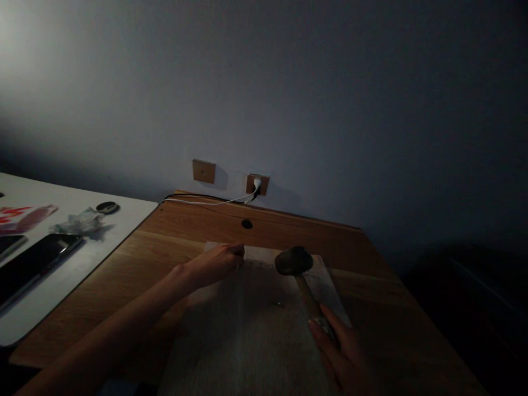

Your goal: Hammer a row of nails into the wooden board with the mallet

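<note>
My right hand [340, 346] grips the wooden handle of a mallet with a dark, rounded head [293, 260]. The mallet head is raised over the right part of a pale board [231, 330] lying on the wooden table. At the board's far left edge, my left hand [226, 259] is closed with its fingertips pinched low against the surface. Whatever is between those fingers is too small and dark to make out. Beside the fingertips, several tiny nail-like points [259, 264] run in a row along the board. One small shiny bit [279, 303] lies nearer the middle.
The wooden table [124, 275] has a cable hole [247, 224] near the wall. A white cable [206, 203] runs to a wall socket [258, 184]. On the white table [124, 206] at left are a phone [37, 267], crumpled plastic [82, 223] and a round dark object [108, 207].
</note>
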A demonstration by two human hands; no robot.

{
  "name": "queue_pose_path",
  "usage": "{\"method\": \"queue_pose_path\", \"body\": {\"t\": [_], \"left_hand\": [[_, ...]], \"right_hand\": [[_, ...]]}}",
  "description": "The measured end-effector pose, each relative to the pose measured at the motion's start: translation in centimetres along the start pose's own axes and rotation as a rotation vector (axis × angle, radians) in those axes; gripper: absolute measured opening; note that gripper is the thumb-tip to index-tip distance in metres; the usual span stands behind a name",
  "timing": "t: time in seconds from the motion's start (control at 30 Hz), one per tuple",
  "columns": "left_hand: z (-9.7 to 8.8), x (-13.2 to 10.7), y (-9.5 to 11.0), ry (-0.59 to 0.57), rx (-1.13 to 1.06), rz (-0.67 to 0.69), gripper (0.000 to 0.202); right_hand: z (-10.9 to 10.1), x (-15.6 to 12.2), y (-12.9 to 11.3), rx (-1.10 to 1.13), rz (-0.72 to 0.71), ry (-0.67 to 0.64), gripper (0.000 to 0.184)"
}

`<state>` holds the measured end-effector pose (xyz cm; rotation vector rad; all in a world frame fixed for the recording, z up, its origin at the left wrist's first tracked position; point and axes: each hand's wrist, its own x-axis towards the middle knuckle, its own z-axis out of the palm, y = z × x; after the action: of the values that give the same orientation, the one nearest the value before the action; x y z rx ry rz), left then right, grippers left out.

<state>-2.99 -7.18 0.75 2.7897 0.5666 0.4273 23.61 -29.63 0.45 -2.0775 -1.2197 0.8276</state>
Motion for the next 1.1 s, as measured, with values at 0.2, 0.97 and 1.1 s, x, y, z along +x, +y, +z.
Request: {"method": "queue_pose_path", "body": {"t": [0.2,0.97,1.1], "left_hand": [[0.9,-0.2,-0.5,0.008,-0.057,0.030,0.018],[2.2,-0.3,-1.5,0.187,-0.299,-0.169,0.026],[2.1,-0.3,-1.2,0.188,-0.309,-0.213,0.026]], "right_hand": [[0.5,-0.1,0.2,0.030,0.029,0.039,0.084],[3.9,1.3,-3.5,-0.008,-0.078,-0.073,0.069],[4.5,1.8,-4.2,-0.051,-0.095,-0.169,0.072]]}}
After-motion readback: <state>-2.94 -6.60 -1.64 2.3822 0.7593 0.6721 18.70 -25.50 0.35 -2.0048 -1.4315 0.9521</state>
